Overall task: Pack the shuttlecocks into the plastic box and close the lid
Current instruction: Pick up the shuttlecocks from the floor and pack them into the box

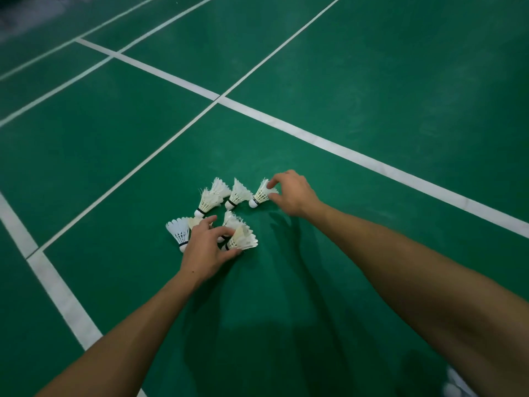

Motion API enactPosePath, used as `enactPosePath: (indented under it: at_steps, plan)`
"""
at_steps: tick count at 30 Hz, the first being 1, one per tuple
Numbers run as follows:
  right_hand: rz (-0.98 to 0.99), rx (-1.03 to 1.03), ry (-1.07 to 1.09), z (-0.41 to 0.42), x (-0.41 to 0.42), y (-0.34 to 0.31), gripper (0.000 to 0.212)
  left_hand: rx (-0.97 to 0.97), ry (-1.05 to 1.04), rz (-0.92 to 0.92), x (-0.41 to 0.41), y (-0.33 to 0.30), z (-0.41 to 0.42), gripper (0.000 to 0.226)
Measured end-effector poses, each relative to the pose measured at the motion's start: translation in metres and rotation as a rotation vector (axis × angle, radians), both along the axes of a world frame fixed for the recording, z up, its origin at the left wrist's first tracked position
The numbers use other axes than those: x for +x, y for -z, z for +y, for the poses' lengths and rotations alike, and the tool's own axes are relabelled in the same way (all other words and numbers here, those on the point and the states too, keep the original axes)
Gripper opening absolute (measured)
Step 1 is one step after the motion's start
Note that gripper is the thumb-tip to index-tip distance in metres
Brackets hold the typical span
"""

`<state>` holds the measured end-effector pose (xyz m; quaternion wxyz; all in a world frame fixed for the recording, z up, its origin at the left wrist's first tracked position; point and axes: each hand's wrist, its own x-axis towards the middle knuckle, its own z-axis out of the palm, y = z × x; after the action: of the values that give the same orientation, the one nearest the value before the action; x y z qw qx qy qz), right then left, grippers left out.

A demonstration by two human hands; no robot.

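Note:
Several white feather shuttlecocks lie in a loose cluster on the green court floor. My right hand pinches the feathers of the rightmost shuttlecock between thumb and forefinger. My left hand rests on the near part of the cluster, fingers closed around a yellowish shuttlecock. A clean white shuttlecock lies just left of that hand. Two more shuttlecocks lie between the hands, cork ends toward me. No plastic box is in view.
White court lines cross the floor beyond and left of the cluster. A white object shows at the bottom right edge, partly hidden by my right arm.

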<state>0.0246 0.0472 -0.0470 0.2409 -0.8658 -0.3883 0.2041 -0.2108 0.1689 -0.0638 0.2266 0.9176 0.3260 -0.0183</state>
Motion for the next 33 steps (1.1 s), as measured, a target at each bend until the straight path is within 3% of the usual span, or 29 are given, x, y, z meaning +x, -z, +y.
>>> enactPosePath:
  at_steps: [5,11,18,26,33]
  plan:
    - [0.106,0.025,0.008,0.01,-0.007,0.014,0.028,-0.018,-0.018,0.012,0.011,-0.004,-0.001,0.049]
    - [0.122,0.155,0.041,-0.045,-0.009,-0.015,0.023,-0.079,0.016,-0.159,0.008,-0.017,-0.028,0.043]
    - [0.068,0.291,0.155,-0.204,-0.011,-0.086,0.019,-0.177,0.193,-0.443,0.03,-0.074,-0.118,0.042]
    - [0.05,0.448,0.508,-0.41,-0.061,-0.139,0.017,-0.339,0.442,-0.568,0.05,-0.112,-0.264,0.047]
    - [0.037,0.31,0.685,-0.502,-0.124,-0.129,0.016,-0.387,0.504,-0.596,0.046,-0.124,-0.325,0.044]
